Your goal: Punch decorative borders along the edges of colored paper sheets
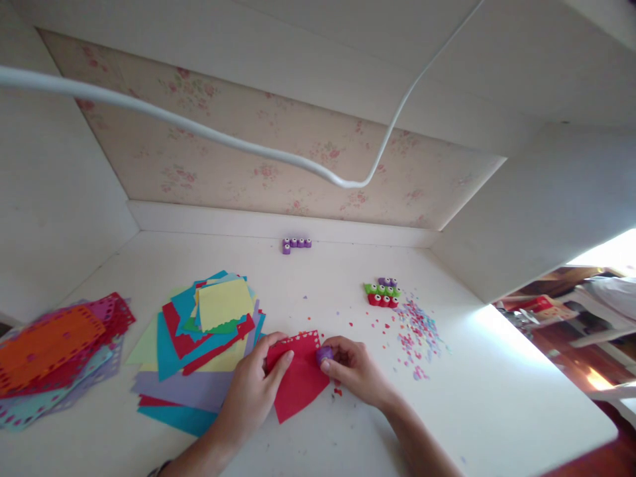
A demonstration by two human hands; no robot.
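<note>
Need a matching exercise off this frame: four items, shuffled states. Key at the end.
Items
1. Left hand
2. Right hand
3. Orange sheet
4. Paper confetti

States
A. Lies at the far left, holes along its edges
B. Holds the purple punch
C. Scattered loose, mostly on the right side
D. Grips the red sheet, thumb on top

Pairs: 1-D, 2-B, 3-A, 4-C

Punch (324, 355) at right edge of sheet (297, 382)
</note>
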